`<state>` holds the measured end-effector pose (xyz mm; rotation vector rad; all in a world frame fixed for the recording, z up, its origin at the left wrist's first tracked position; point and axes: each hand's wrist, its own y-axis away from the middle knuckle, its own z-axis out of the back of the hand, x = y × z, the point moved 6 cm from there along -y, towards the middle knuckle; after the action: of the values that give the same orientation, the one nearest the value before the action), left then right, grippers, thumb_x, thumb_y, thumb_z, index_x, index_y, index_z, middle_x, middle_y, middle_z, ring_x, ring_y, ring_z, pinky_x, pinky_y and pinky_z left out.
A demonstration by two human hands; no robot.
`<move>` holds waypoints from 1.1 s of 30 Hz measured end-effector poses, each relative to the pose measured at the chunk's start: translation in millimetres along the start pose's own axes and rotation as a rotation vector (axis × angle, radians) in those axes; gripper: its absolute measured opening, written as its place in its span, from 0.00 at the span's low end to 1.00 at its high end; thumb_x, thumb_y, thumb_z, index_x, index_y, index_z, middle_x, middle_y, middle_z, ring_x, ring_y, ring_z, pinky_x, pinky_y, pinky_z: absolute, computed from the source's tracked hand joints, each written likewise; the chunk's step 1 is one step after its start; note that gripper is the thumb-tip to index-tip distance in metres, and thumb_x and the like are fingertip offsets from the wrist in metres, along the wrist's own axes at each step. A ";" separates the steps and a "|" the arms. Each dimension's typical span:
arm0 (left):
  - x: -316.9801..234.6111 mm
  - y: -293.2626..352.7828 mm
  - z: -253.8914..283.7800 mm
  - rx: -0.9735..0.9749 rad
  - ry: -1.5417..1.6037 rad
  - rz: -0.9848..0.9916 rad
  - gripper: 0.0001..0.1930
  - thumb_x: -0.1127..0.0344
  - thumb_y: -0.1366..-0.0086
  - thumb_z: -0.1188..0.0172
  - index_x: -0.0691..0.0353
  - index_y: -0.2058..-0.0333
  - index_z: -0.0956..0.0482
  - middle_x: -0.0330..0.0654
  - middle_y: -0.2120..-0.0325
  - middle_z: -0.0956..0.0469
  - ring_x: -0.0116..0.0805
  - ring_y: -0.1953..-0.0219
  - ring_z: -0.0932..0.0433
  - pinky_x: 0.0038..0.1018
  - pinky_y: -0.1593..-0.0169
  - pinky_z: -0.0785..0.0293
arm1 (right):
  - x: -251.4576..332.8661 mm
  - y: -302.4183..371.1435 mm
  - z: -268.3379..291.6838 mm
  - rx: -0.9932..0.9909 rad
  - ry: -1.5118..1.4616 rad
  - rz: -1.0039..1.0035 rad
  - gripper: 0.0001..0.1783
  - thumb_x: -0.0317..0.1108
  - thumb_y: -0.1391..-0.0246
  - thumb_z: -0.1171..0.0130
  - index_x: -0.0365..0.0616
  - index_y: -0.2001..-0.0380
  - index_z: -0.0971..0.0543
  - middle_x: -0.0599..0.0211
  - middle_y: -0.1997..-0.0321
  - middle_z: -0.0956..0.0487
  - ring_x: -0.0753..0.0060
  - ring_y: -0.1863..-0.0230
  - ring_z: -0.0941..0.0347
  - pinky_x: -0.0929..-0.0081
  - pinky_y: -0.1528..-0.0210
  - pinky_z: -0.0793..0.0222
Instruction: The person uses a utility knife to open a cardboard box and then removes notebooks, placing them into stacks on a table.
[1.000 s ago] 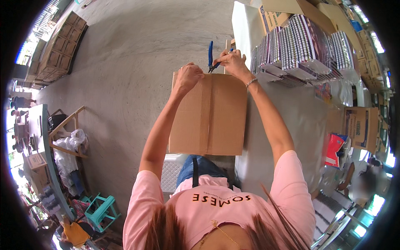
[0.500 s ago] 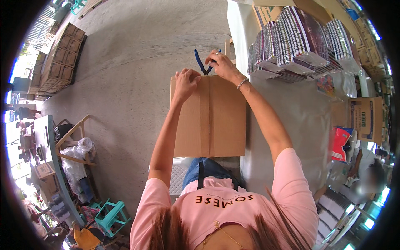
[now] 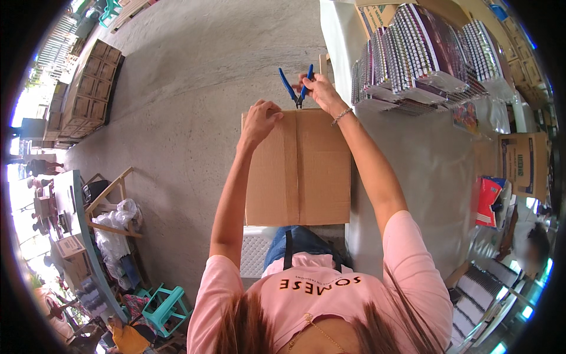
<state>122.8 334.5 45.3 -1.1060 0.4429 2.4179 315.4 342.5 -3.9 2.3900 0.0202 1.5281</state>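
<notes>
Left fingers (image 3: 273, 110) curl at the rectangular cardboard box (image 3: 295, 171), grip unclear; right fingers (image 3: 309, 84) clamp splayed blue-handled pliers (image 3: 288, 85).

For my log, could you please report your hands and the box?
Right hand holding blue-handled pliers, handles spread, tips near far edge of box. Left hand at that edge. Spiral notebooks stacked right.
</notes>
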 end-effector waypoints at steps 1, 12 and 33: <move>-0.2 0.2 0.1 -0.005 0.019 0.003 0.10 0.67 0.43 0.38 0.63 0.62 0.19 0.44 0.61 0.23 0.40 0.57 0.22 0.31 0.52 0.27 | -8.3 -0.4 6.2 -0.015 0.014 -0.090 0.11 0.27 0.41 0.47 0.31 0.58 0.29 0.63 0.65 0.25 0.67 0.67 0.23 0.70 0.57 0.25; -3.1 -10.3 2.1 0.016 -0.145 -0.009 0.09 0.69 0.45 0.41 0.66 0.67 0.18 0.48 0.65 0.22 0.43 0.62 0.21 0.33 0.57 0.27 | -13.6 6.3 0.2 -0.099 0.053 -0.028 0.11 0.32 0.41 0.45 0.33 0.63 0.30 0.57 0.69 0.22 0.62 0.70 0.20 0.66 0.69 0.18; 1.5 -27.6 -6.5 0.199 -0.397 0.120 0.16 0.59 0.41 0.52 0.63 0.65 0.19 0.55 0.63 0.21 0.55 0.54 0.25 0.48 0.48 0.34 | 0.7 6.1 -12.3 -0.059 0.172 0.057 0.18 0.34 0.40 0.48 0.26 0.62 0.38 0.50 0.68 0.26 0.56 0.78 0.21 0.68 0.77 0.18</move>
<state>140.2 355.5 37.2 -0.5114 0.6120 2.5469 303.9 339.8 3.0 2.2263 -0.0548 1.7311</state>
